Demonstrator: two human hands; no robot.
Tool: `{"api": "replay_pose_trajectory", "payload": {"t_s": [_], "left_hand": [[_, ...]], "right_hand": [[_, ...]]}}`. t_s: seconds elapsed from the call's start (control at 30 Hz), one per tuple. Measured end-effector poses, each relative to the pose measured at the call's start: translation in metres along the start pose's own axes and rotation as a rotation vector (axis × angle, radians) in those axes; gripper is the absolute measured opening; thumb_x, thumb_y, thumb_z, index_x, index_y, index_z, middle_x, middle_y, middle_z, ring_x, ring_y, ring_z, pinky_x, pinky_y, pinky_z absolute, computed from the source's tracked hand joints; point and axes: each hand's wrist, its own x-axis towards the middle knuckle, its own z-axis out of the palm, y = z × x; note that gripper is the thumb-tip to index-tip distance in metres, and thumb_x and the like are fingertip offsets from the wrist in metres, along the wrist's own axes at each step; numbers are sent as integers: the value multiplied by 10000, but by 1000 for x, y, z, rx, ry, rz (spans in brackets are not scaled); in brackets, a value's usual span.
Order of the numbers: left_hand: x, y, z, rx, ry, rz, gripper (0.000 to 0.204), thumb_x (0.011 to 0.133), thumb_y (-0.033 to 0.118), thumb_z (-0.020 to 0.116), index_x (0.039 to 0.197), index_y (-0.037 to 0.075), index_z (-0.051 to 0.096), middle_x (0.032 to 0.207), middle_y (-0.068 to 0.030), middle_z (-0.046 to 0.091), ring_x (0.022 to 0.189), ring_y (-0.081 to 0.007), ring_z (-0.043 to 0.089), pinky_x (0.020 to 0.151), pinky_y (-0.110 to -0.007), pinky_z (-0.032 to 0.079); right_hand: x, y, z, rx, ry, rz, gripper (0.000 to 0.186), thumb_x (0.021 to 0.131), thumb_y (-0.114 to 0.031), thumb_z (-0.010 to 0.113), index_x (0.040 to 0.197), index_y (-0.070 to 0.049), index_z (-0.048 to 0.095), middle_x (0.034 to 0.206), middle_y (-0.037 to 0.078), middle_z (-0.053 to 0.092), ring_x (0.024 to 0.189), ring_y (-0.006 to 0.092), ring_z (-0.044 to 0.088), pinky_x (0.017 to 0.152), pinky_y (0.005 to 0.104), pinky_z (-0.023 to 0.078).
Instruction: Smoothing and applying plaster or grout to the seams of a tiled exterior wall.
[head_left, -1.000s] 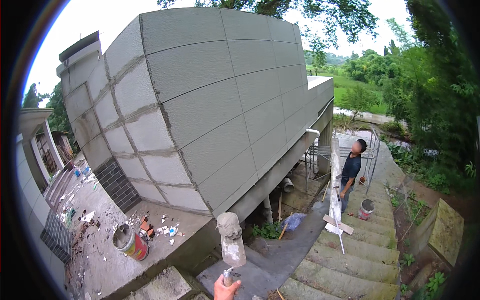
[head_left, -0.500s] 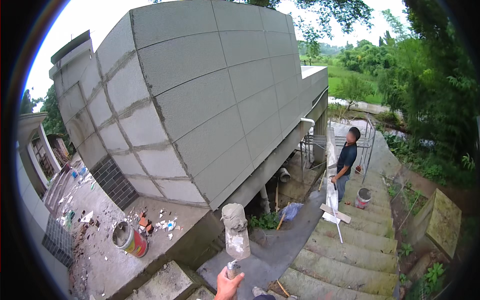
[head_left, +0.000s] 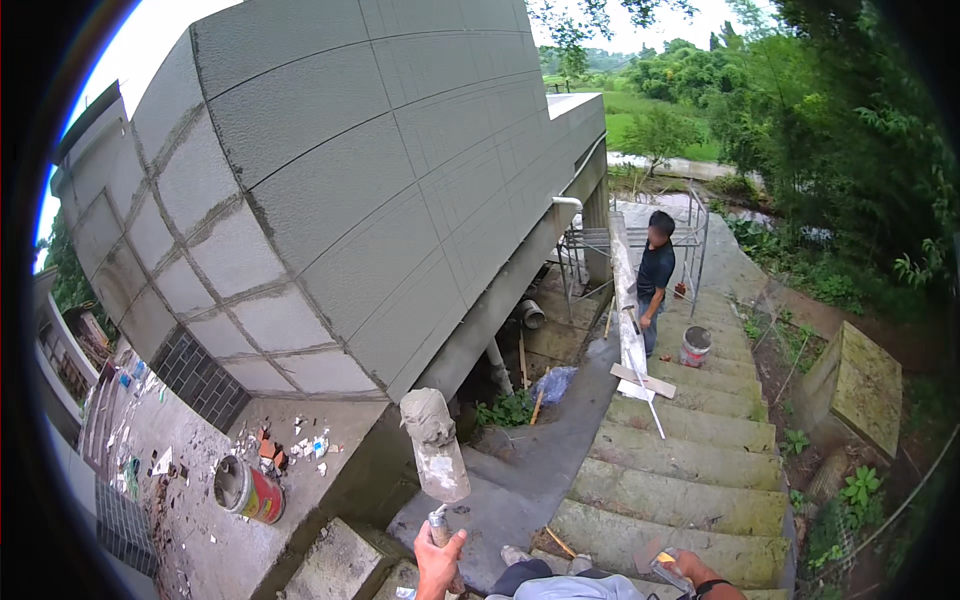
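Observation:
My left hand [head_left: 434, 566] is wrapped round the handle of a trowel [head_left: 442, 478], held out in front with its blade pointing away. A lump of wet grey mortar [head_left: 428, 416] sits on the far half of the blade. Low on the right, my right hand [head_left: 690, 570] is closed on a small flat-bladed hand tool [head_left: 652, 556]; its exact kind is unclear. A dark band circles that wrist. Both hands are above concrete steps, apart from the wall.
A grey panelled wall [head_left: 310, 140] rises ahead. A bucket [head_left: 250, 490] stands on the left ledge near brick rubble [head_left: 270, 452]. Concrete steps [head_left: 670, 490] descend ahead, where a person [head_left: 656, 275] stands by a long board [head_left: 628, 300] and another bucket [head_left: 695, 346].
My view has swung right and the scene slides left. My right hand with its tool has come into view at the lower right. The left hand still holds the loaded trowel.

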Motion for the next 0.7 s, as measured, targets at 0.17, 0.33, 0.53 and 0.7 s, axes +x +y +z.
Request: {"api": "replay_pose_trajectory", "payload": {"t_s": [0.17, 0.33, 0.53, 0.7], "left_hand": [[-5, 16, 5, -72, 68, 9, 296, 794, 50, 739, 1016, -3, 551, 683, -19, 539, 481, -114, 524, 436, -261, 428], [1, 13, 15, -67, 25, 14, 348, 807, 67, 731, 1095, -10, 551, 709, -25, 540, 486, -116, 518, 432, -262, 434], [3, 2, 12, -83, 22, 9, 309, 807, 81, 742, 1006, 16, 515, 698, -21, 511, 470, -122, 503, 422, -269, 431], [1, 5, 13, -78, 19, 15, 289, 806, 81, 744, 971, 20, 514, 703, -25, 514, 469, -125, 502, 426, -268, 428]], "right_hand": [[-12, -30, -20, -3, 29, -19, 633, 789, -527, 679, 1184, -37, 620, 1133, 231, 667, 1061, 395, 630, 908, 454, 490], [-26, -23, -15, 56, 42, 10, 620, 801, -514, 672, 1194, -39, 604, 1147, 228, 660, 1077, 387, 620, 923, 447, 479], [-38, -31, -20, 54, -6, 33, 559, 820, -497, 656, 1183, -75, 608, 1140, 210, 666, 1077, 378, 621, 914, 445, 481], [-39, -36, -25, 46, -16, 25, 548, 824, -499, 651, 1189, -93, 605, 1143, 202, 666, 1078, 374, 622, 911, 446, 482]]}}
